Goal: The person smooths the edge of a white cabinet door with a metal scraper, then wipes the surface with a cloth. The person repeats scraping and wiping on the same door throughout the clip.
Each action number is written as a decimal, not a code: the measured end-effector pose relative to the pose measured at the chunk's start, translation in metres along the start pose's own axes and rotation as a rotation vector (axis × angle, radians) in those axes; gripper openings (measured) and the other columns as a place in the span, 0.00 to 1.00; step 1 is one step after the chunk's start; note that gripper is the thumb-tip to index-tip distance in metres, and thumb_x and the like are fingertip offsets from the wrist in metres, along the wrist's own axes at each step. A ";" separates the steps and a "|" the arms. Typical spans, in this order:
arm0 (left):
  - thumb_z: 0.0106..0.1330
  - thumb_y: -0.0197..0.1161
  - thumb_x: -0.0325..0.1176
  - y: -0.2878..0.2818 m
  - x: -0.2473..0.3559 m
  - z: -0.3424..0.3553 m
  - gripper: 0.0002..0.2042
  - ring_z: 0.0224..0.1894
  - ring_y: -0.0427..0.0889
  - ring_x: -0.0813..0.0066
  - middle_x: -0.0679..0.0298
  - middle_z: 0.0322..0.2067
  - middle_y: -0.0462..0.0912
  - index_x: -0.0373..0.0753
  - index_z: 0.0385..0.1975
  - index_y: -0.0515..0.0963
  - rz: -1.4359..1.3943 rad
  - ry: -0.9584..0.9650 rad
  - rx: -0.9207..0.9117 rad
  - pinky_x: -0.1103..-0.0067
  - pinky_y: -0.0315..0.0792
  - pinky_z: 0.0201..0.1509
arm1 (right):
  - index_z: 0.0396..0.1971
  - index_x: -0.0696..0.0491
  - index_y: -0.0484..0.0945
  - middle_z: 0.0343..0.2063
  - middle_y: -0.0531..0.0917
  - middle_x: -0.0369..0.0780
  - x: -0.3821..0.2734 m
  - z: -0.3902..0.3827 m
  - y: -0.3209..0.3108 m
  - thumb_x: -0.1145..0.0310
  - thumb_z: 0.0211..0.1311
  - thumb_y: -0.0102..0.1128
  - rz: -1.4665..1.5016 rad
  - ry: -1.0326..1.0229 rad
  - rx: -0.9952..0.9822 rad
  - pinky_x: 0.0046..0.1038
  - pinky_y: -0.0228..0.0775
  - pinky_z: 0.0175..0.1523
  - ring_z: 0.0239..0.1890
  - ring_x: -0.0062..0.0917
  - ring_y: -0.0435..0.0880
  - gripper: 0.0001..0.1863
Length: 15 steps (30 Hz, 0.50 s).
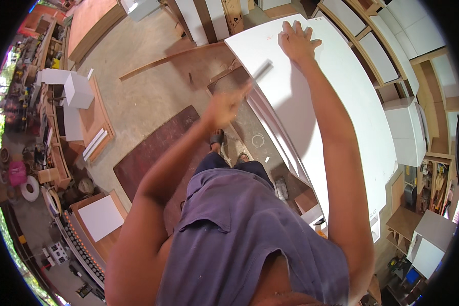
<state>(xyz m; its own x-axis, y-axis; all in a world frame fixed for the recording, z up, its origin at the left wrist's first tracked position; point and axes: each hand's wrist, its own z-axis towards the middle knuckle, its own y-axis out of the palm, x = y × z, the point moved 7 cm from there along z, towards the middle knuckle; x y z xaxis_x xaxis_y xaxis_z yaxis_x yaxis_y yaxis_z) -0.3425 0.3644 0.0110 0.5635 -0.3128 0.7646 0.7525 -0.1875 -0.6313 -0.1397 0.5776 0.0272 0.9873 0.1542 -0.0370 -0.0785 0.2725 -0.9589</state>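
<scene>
My left hand point(223, 108), blurred by motion, is closed around a slim grey bar-shaped tool point(263, 71). The tool points up and to the right, its far end over the left edge of a large white panel point(349, 148). Its exact kind is too smeared to tell. Near the panel's far end, my right hand point(297, 45) lies flat with its fingers spread on the white surface. Below the panel's left edge, more white boards point(276, 130) show. Whether the tool touches the edge I cannot tell.
A dark reddish board point(153, 153) lies on the floor to the left of my feet. A long wooden strip point(163, 62) stretches across the floor ahead. White cabinet parts point(400, 125) stand at the right. A cluttered workbench point(61, 158) runs along the left.
</scene>
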 end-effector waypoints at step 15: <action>0.63 0.47 0.18 0.014 0.000 -0.029 0.31 0.45 0.82 0.49 0.42 0.44 0.80 0.53 0.66 0.70 0.075 -0.271 -0.245 0.68 0.75 0.55 | 0.64 0.40 0.64 0.69 0.62 0.42 0.003 -0.001 0.013 0.53 0.69 0.41 -0.054 -0.014 0.028 0.74 0.47 0.60 0.66 0.57 0.59 0.24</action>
<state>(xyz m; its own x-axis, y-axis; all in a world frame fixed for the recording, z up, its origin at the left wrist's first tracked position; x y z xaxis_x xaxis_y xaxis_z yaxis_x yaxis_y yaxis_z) -0.3417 0.3344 -0.0014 0.7084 -0.0824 0.7010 0.6203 -0.4012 -0.6740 -0.1373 0.5803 0.0144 0.9882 0.1521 0.0183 -0.0296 0.3070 -0.9513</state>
